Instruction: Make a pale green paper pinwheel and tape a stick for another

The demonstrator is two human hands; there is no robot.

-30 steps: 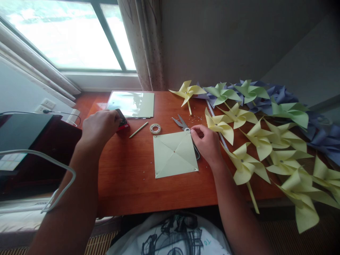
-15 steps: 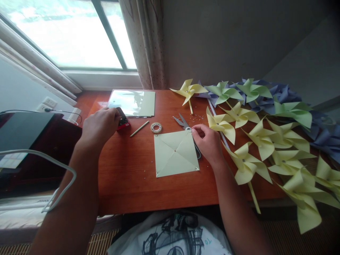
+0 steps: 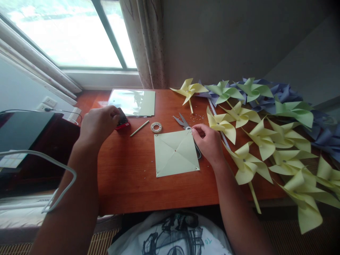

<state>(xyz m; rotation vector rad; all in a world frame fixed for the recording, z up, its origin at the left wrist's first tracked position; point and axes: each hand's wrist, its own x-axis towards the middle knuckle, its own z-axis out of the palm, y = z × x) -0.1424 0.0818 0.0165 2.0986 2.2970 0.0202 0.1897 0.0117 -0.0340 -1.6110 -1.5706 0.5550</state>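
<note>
A pale green paper square lies on the table, with a small hole at its middle, cuts running in from the corners and tiny holes near the corners. My right hand is closed, thumb and forefinger pinching its upper right corner. Over at the left, my left hand is closed in a pinch above a small red box with dark contents; whatever its fingertips hold is hidden. Grey scissors lie partly under the paper's upper right corner. A roll of tape and a rolled paper stick rest between hand and square.
Finished paper pinwheels in yellow, green and purple crowd the table's right side. A glossy sheet packet lies at the back near the window. A white cable loops by my left forearm. Paper scraps dot the table.
My left hand has shifted slightly up and to the left, showing more of the red box. My right hand and the paper square have barely moved.
</note>
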